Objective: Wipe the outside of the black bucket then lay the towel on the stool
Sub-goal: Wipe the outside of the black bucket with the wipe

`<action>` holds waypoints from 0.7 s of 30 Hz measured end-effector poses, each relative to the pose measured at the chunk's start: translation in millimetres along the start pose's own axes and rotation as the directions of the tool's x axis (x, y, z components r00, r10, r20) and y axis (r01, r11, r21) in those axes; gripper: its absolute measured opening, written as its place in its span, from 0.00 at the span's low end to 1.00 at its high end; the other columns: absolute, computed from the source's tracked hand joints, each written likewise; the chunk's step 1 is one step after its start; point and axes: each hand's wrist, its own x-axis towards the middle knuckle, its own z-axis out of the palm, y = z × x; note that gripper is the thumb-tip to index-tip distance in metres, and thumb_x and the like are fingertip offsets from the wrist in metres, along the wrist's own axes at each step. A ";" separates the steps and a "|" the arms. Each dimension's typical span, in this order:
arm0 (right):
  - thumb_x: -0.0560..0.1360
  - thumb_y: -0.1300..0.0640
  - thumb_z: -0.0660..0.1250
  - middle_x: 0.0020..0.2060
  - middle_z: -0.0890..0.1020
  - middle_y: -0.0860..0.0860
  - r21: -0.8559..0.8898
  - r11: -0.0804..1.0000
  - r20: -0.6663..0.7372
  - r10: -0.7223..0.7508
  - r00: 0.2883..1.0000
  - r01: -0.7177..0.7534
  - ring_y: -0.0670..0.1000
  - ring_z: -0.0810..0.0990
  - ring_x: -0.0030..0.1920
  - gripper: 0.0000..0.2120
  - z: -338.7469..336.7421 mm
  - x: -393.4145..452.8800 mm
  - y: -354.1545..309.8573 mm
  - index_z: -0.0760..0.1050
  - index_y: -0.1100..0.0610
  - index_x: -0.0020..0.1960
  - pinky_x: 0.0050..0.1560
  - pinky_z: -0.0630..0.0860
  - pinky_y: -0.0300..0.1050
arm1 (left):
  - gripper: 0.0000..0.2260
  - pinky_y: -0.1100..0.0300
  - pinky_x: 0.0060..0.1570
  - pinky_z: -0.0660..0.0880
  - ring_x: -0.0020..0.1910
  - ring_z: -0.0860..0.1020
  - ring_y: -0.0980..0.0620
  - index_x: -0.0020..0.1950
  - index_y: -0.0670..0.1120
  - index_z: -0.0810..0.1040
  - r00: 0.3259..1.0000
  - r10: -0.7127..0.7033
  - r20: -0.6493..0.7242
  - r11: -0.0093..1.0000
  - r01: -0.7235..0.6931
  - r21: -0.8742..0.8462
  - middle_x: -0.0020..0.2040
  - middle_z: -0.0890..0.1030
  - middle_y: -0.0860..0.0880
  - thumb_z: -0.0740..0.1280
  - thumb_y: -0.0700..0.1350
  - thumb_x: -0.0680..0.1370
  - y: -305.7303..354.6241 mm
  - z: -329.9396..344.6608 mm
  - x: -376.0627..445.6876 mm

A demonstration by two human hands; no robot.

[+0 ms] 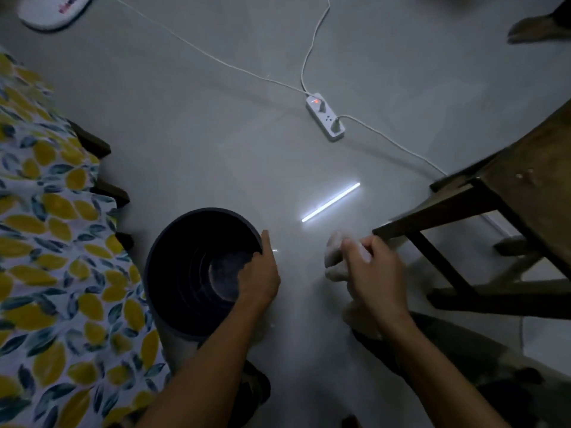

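The black bucket (185,261) stands upright on the grey floor at lower centre, its dark inside facing up. My left hand (261,273) grips its right rim, fingers inside and thumb outside. To the right, my right hand (370,270) is closed on a bunched pale towel (335,257), held just above the floor and apart from the bucket. The dark wooden stool (506,193) stands at the right, its near corner close to my right hand.
A bed with a yellow leaf-print sheet (46,242) runs along the left. A white power strip (326,117) with cords lies on the floor further away. A white slipper (52,10) is at top left. A foot (537,26) shows at top right.
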 end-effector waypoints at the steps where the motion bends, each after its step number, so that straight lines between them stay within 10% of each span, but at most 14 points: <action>1: 0.81 0.52 0.65 0.38 0.82 0.48 0.011 1.000 -0.002 -0.005 1.000 0.005 0.44 0.81 0.40 0.07 0.7 -1.6 -5.0 0.78 0.52 0.45 0.37 0.72 0.38 | 0.36 0.39 0.61 0.74 0.60 0.78 0.32 0.83 0.48 0.38 1.000 -0.009 0.002 1.000 0.009 -0.016 0.66 0.77 0.34 0.57 0.37 0.82 0.2 0.2 -1.7; 21: 0.82 0.53 0.63 0.31 0.80 0.47 0.161 0.983 -0.054 -0.077 0.996 0.085 0.31 0.78 0.30 0.08 -37.7 -33.2 -63.2 0.77 0.51 0.46 0.33 0.70 0.37 | 0.27 0.55 0.62 0.71 0.67 0.76 0.42 0.76 0.53 0.67 0.960 -0.121 -0.251 0.840 -0.036 -0.542 0.69 0.77 0.43 0.63 0.33 0.80 -51.7 -57.9 -42.3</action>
